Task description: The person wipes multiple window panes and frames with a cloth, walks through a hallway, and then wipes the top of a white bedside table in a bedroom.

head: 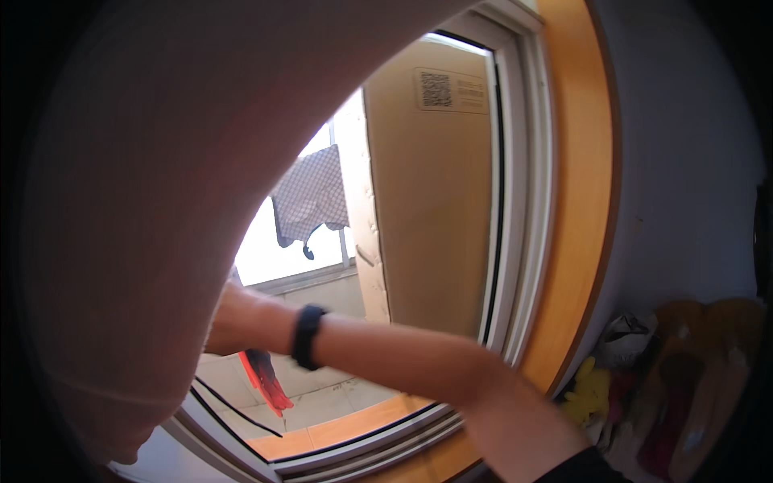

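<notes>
A large pale pinkish cloth [151, 211], very near the camera and blurred, covers the left side of the view. From the lower right my right forearm, with a black band [309, 337] on its wrist, reaches across an open window frame [519, 181]. The back of my right hand [238, 317] shows at the cloth's edge; its fingers are hidden, so its grip cannot be told. Just below it hang a red and dark fabric piece [269, 383] and a thin black cord [235, 404]. My left hand is out of view.
Behind the window frame a tall cardboard box [435, 211] stands upright, bearing a printed label. A checked cloth [311, 196] hangs by a bright window further back. Orange wooden trim [583, 181] borders the frame. At the lower right lie a yellow plush-like item [586, 392] and other dim things.
</notes>
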### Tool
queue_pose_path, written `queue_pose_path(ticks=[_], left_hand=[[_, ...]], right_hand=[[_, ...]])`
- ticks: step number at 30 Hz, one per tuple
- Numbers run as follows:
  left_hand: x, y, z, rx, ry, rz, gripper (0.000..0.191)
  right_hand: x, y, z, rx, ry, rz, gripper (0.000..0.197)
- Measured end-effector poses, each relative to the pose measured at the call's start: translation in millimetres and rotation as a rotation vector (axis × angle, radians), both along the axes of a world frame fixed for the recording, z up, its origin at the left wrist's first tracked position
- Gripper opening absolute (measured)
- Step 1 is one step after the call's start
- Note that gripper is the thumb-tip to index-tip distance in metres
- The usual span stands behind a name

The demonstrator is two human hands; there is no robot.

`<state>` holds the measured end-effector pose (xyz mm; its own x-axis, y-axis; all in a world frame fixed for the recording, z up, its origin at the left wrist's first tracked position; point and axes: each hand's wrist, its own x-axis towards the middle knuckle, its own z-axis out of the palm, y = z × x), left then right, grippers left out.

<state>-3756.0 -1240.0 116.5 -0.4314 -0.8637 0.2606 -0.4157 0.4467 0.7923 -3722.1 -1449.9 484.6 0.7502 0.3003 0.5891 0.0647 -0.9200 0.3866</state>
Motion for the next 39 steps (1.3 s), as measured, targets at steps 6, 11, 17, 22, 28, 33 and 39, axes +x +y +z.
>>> queue_pose_path(ticks=[6,11,17,22,28,33,39], left_hand=[[48.5,26.6,-36.6,0.159,-0.007,0.129,0.021],[80.6,49.9,-38.8,0.106,-0.062,0.253,0.019],[55.9,17.9,-9.5,0.027,-0.079,0.181,0.018],[34.5,-1.1,-0.5,0.044,0.019,0.006,0.018],[67.9,50.0,-33.9,0.235,0.109,0.186,0.021],[70.1,38.3,-30.8,0.07,-0.026,0.134,0.023],[100.4,-1.9,6.2,-0.053,0.023,0.236,0.02]], right_hand=[[-189.0,-103.7,0.6,0.021,-0.266,-0.254,0.057],[-268.3,-146.1,-59.7,0.645,-1.335,-0.248,0.062],[29.0,-2.8,-60.8,0.259,-0.737,-0.203,0.063],[45.2,4.7,-126.9,-0.032,-0.068,0.008,0.058],[-94.0,-45.6,-90.7,-0.026,-0.211,-0.231,0.028],[-69.5,-74.5,-68.3,-0.374,-0.446,-0.633,0.028],[40.5,12.1,-139.9,-0.134,-0.18,-0.49,0.026]])
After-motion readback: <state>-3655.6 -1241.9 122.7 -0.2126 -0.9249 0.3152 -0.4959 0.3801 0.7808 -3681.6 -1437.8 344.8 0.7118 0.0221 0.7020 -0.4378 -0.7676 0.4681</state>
